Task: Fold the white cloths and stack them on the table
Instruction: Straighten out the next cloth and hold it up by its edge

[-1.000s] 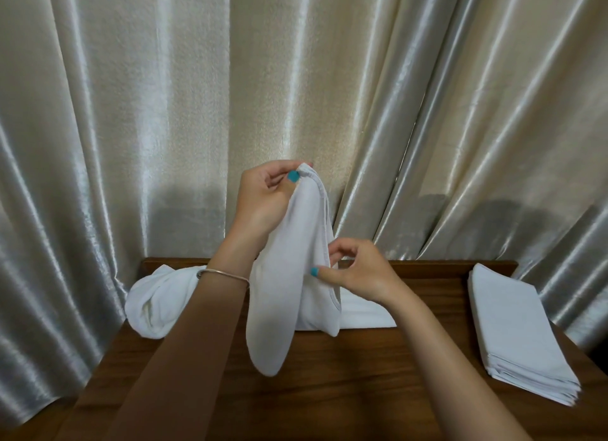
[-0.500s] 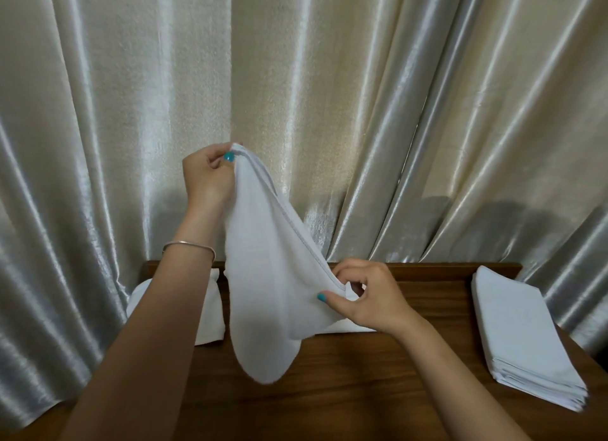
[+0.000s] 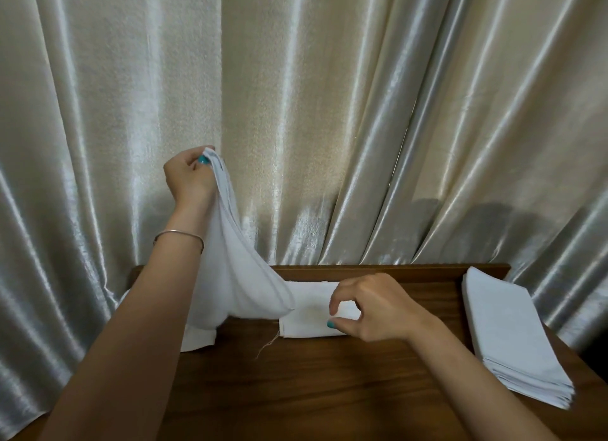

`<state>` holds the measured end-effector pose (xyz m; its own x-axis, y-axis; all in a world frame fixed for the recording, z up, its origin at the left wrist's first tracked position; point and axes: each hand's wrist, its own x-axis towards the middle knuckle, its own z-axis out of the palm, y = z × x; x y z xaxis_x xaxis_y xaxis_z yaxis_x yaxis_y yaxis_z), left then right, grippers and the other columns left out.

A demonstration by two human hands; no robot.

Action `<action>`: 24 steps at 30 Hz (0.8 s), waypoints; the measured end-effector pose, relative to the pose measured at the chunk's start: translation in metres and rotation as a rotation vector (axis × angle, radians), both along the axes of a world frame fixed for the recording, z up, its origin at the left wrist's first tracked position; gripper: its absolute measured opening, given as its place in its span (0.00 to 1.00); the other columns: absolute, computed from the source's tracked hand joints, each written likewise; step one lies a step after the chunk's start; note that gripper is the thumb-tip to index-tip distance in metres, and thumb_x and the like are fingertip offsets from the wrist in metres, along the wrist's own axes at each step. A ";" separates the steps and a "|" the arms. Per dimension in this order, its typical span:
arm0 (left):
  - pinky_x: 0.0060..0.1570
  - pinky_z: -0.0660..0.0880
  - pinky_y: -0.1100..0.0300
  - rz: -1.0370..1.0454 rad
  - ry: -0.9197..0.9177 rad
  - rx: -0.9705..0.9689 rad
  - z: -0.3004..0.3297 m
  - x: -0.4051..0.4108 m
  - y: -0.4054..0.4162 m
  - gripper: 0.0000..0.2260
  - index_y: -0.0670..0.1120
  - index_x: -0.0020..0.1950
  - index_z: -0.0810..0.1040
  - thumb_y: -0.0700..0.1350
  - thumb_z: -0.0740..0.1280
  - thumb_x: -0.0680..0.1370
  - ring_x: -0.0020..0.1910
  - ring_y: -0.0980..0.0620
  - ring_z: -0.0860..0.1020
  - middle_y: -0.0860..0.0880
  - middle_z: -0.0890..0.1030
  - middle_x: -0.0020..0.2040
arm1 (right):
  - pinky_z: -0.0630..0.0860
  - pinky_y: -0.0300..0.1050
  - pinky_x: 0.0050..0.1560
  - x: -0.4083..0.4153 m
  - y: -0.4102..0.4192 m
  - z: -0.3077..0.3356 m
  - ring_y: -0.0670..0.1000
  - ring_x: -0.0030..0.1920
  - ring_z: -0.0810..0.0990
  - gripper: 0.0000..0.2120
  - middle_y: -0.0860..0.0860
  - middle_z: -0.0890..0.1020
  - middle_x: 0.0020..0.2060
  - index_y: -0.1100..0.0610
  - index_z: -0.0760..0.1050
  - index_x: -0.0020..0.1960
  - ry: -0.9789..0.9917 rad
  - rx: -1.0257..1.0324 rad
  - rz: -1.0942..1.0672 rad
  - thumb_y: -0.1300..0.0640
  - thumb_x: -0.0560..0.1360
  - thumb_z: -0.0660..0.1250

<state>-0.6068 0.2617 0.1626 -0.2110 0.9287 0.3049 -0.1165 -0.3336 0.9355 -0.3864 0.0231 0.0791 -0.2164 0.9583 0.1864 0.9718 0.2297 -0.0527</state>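
**White cloth held up by one corner above the table**

A white cloth (image 3: 237, 276) is held aloft by the left hand (image 3: 187, 180), whose thumb and curled fingers are pinched round its top corner in front of the satin curtain (image 3: 329, 111). From that grip the cloth hangs down and sags to the right, its hemmed edge running in a curve to a low point just above the table (image 3: 329, 391). The lower end is not held by anything that can be seen. A thin bracelet (image 3: 177, 235) is worn on the left wrist.

The right hand (image 3: 375, 309) is poised low over the table, with the thumb and forefinger curved toward each other and a clear gap left between them (nothing is pinched). It hovers over a flat piece of white cloth (image 3: 309, 315) lying near the table's back edge, from whose near left corner a loose thread (image 3: 268, 345) trails onto the wood. More white fabric (image 3: 197, 337) is seen under the hanging cloth, at the left, partly hidden by the forearm.

A stack of folded white cloths (image 3: 513, 338) is set along the right side of the table, its far end close to the back edge and its near corner close to the right edge. Between this stack and the hands, and across the near half of the tabletop, bare wood is shown.
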 end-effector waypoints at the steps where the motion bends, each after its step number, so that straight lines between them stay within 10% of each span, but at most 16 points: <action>1: 0.46 0.80 0.61 -0.019 0.014 0.030 0.004 0.002 -0.002 0.11 0.47 0.47 0.84 0.34 0.66 0.73 0.43 0.54 0.83 0.47 0.84 0.43 | 0.63 0.34 0.37 0.000 0.002 0.000 0.36 0.34 0.69 0.14 0.38 0.82 0.49 0.43 0.81 0.50 0.018 0.010 -0.001 0.37 0.72 0.64; 15: 0.51 0.77 0.67 -0.012 0.116 0.144 0.033 0.021 -0.021 0.10 0.46 0.51 0.84 0.37 0.66 0.75 0.47 0.57 0.81 0.51 0.84 0.46 | 0.69 0.41 0.36 -0.084 0.039 -0.019 0.48 0.39 0.81 0.25 0.46 0.83 0.36 0.39 0.66 0.67 0.086 0.142 -0.011 0.33 0.72 0.61; 24: 0.36 0.72 0.78 -0.032 0.116 0.155 0.039 0.033 -0.030 0.09 0.49 0.46 0.83 0.36 0.67 0.75 0.39 0.64 0.79 0.58 0.81 0.39 | 0.70 0.44 0.39 -0.076 0.033 -0.031 0.52 0.35 0.78 0.28 0.50 0.82 0.37 0.48 0.74 0.54 -0.092 0.042 -0.095 0.26 0.70 0.56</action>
